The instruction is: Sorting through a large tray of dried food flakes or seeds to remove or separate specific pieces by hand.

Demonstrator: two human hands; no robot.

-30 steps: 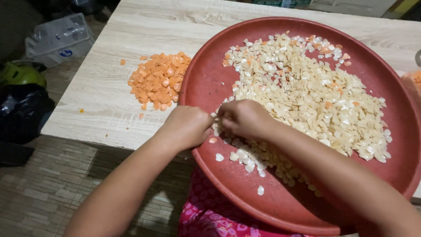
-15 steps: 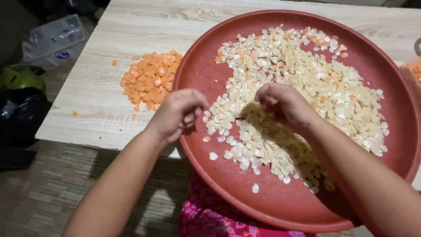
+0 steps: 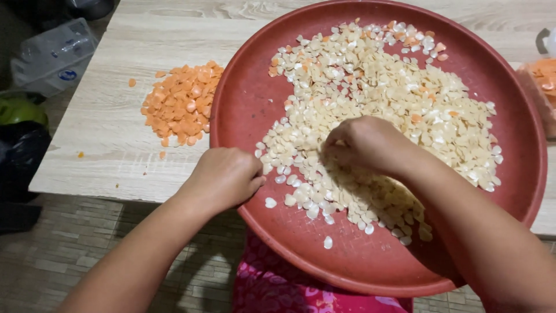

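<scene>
My right hand (image 3: 365, 145) sits on top of the pale flakes (image 3: 376, 116), fingers curled down into the pile, fingertips buried, so I can't tell if I'm pinching any. My left hand (image 3: 226, 177) is loosely closed at the near-left rim of the red tray (image 3: 243, 93), knuckles up, thumb side just touching the edge of the flake spread; can't tell if it grips anything. The tray is round, shallow, matte red plastic with a raised lip; it overhangs the near table edge toward my lap. Flakes are thin, small, flat, cream to whitish, a few orange ones mixed in near the far rim. They cover the middle and right of the tray; bare red floor runs along the left wall and the near arc, with a few stray flakes there. Orange flake pile (image 3: 182, 101) lies on the wooden table (image 3: 104, 145), just beside the tray's left rim, not touching it, with a few stray bits around. The table is light wood grain, smooth, with open surface left of the pile up to its left edge. A clear plastic bag (image 3: 55, 55) lies on the floor beyond that edge.
</scene>
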